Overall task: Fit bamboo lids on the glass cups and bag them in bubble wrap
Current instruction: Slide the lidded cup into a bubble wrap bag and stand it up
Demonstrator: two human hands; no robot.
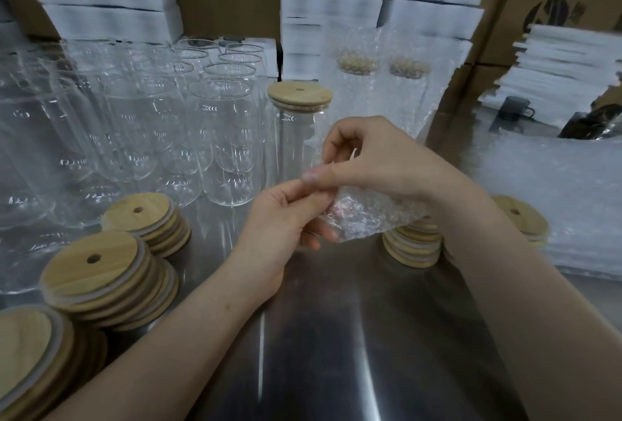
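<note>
Bagging step: at mid-frame the left hand (286, 215) and right hand (367, 158) both pinch the bubble-wrap bag (367, 215), apparently parting its mouth; next, the lidded cup (298, 138) behind must slide in.

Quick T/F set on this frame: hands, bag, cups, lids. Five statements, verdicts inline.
1. Both the left hand and right hand pinch the bubble wrap bag. True.
2. The lidded cup is inside that bag. False: it stands unwrapped behind the hands.
3. Two bagged cups stand further back. True.
4. The glass cups on the left all wear lids. False: they are open.
5. Lids are stacked only on the left. False: a lid stack also sits on the right.
</note>
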